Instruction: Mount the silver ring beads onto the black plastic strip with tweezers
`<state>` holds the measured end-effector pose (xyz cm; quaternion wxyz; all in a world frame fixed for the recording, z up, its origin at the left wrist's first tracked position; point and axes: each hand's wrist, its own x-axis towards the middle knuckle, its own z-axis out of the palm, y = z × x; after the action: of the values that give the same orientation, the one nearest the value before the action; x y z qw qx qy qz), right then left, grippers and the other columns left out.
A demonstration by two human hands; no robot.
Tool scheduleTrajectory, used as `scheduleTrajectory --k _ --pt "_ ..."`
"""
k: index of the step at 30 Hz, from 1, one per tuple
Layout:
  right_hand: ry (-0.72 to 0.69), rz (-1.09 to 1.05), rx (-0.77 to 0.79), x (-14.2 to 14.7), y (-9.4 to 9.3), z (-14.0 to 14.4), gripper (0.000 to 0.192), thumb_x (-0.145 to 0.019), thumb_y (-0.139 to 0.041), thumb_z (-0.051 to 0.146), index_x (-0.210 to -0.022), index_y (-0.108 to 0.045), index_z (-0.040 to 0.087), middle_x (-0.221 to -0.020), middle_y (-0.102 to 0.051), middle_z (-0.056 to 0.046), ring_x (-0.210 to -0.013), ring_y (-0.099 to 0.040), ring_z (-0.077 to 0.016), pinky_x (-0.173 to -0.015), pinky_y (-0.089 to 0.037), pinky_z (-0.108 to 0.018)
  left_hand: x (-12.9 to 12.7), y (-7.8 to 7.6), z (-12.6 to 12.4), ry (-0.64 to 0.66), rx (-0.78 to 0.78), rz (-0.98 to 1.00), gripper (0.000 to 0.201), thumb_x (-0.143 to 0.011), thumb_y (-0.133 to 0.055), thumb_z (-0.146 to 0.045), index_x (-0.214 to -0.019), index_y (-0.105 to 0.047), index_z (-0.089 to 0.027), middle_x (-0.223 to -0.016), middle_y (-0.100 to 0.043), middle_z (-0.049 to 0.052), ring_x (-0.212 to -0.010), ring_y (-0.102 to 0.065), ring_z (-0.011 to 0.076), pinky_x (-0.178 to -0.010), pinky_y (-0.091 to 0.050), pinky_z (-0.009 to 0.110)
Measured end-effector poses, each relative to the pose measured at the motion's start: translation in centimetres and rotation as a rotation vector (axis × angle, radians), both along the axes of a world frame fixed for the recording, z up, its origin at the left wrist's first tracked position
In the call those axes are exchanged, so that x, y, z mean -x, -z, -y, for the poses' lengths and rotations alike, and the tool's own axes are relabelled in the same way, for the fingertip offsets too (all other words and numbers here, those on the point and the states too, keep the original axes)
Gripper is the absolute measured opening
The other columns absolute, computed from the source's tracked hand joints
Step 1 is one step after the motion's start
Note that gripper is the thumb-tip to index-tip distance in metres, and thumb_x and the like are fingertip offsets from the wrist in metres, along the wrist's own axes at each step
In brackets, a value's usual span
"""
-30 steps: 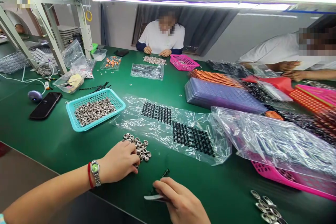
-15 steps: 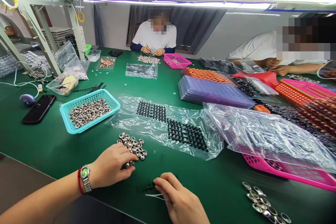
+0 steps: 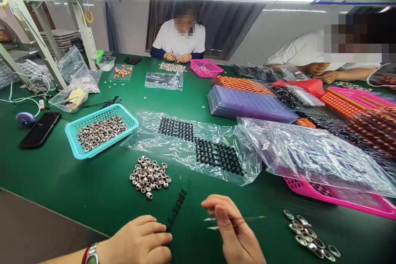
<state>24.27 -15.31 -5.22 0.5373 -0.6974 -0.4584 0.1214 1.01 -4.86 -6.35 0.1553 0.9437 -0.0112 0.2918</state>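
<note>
Left hand (image 3: 140, 241) pinches the near end of a black part strip (image 3: 176, 210) lying on the green tabletop (image 3: 77, 181) by its near edge. Right hand (image 3: 236, 235) grips tweezers (image 3: 235, 218). Loose metal rings (image 3: 149, 175) just beyond.

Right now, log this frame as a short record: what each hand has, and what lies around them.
left hand: pinches the near end of a black plastic strip of small parts
right hand: holds thin metal tweezers
nearby: loose pile of silver metal rings on the green table
basket: turquoise plastic basket holding more rings
others: a seated person's hands across the table
</note>
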Motion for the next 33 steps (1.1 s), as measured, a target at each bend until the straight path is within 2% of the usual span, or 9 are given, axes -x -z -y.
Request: scheduleTrajectory --k 2,5,7,9,12,17,23,30,33 --pt "0.044 -0.174 0.009 0.0 0.0 0.1 0.051 -0.104 -0.051 0.063 -0.076 -0.069 0.025 -0.080 -0.068 -0.002 -0.062 -0.063 -0.0110 -0.057 -0.054 -0.018 0.6 -0.8 -0.8 -0.033 0.027 -0.052 0.003 -0.102 -0.062 -0.021 -0.099 -0.061 -0.020 -0.097 -0.084 0.005 -0.090 -0.078 0.0200 -0.098 -0.058 0.034" --pt "0.026 -0.461 0.097 0.5 1.0 0.0 0.053 -0.101 -0.054 0.069 -0.074 -0.065 0.024 -0.078 -0.066 -0.001 -0.052 -0.054 -0.0088 -0.050 -0.049 -0.020 1.4 -3.0 -2.4 -0.065 0.067 -0.105 0.012 -0.102 -0.053 -0.011 -0.100 -0.060 -0.020 -0.082 -0.077 0.002 -0.075 -0.071 0.0174 -0.089 -0.059 0.033" --pt "-0.012 -0.569 0.147 1.2 1.8 -0.6 0.047 -0.096 -0.062 0.068 -0.081 -0.067 0.024 -0.075 -0.068 -0.001 -0.059 -0.063 -0.0122 -0.058 -0.054 -0.022 1.7 -4.2 -3.0 -0.090 0.071 -0.100 0.015 -0.100 -0.051 -0.008 -0.102 -0.059 -0.021 -0.080 -0.074 0.002 -0.072 -0.068 0.0174 -0.080 -0.059 0.031" --pt "-0.058 -0.590 0.163 2.0 2.1 -1.6 0.042 -0.090 -0.072 0.066 -0.093 -0.069 0.025 -0.075 -0.073 -0.002 -0.072 -0.074 -0.0174 -0.070 -0.060 -0.025 1.6 -4.7 -2.9 -0.099 0.071 -0.099 0.013 -0.099 -0.055 -0.009 -0.103 -0.059 -0.021 -0.092 -0.078 0.005 -0.082 -0.071 0.0191 -0.081 -0.059 0.030" --pt "-0.156 -0.451 0.122 3.2 1.7 -3.4 0.044 -0.091 -0.071 0.067 -0.100 -0.070 0.024 -0.088 -0.078 -0.006 -0.078 -0.078 -0.0206 -0.072 -0.063 -0.028 1.2 -4.1 -2.0 -0.049 0.053 -0.114 0.008 -0.099 -0.060 -0.013 -0.101 -0.059 -0.021 -0.110 -0.082 0.007 -0.093 -0.074 0.0204 -0.088 -0.059 0.032" --pt "-0.174 -0.339 0.125 4.0 0.6 -4.2 0.040 -0.091 -0.071 0.062 -0.088 -0.075 0.022 -0.081 -0.074 -0.005 -0.068 -0.072 -0.0181 -0.061 -0.059 -0.025 1.6 -3.1 -2.1 -0.044 0.017 -0.175 0.010 -0.097 -0.060 -0.012 -0.100 -0.059 -0.021 -0.098 -0.082 0.004 -0.081 -0.072 0.0187 -0.085 -0.056 0.033" --pt "-0.092 -0.292 0.155 3.7 0.3 -2.6 0.043 -0.092 -0.068 0.064 -0.083 -0.073 0.023 -0.070 -0.072 -0.004 -0.057 -0.070 -0.0167 -0.052 -0.055 -0.022 1.8 -3.8 -3.5 -0.075 -0.007 -0.182 0.011 -0.097 -0.059 -0.011 -0.099 -0.058 -0.021 -0.090 -0.079 0.004 -0.074 -0.069 0.0181 -0.077 -0.055 0.032" --pt "0.117 -0.261 0.144 3.1 1.0 -2.3 0.051 -0.087 -0.068 0.073 -0.082 -0.071 0.022 -0.066 -0.070 -0.003 -0.053 -0.068 -0.0160 -0.051 -0.057 -0.023 -1.5 -2.5 -3.5 0.061 -0.078 -0.166 0.005 -0.099 -0.062 -0.021 -0.100 -0.065 -0.017 -0.127 -0.080 0.016 -0.118 -0.074 0.0281 -0.107 -0.059 0.040" --pt "0.124 -0.253 0.131 3.1 1.4 -2.2 0.052 -0.088 -0.067 0.074 -0.081 -0.071 0.022 -0.067 -0.070 -0.003 -0.054 -0.068 -0.0164 -0.051 -0.057 -0.023 -2.6 -1.3 -3.6 0.108 -0.107 -0.187 0.007 -0.098 -0.063 -0.022 -0.098 -0.067 -0.016 -0.128 -0.079 0.019 -0.120 -0.074 0.0293 -0.109 -0.059 0.040"
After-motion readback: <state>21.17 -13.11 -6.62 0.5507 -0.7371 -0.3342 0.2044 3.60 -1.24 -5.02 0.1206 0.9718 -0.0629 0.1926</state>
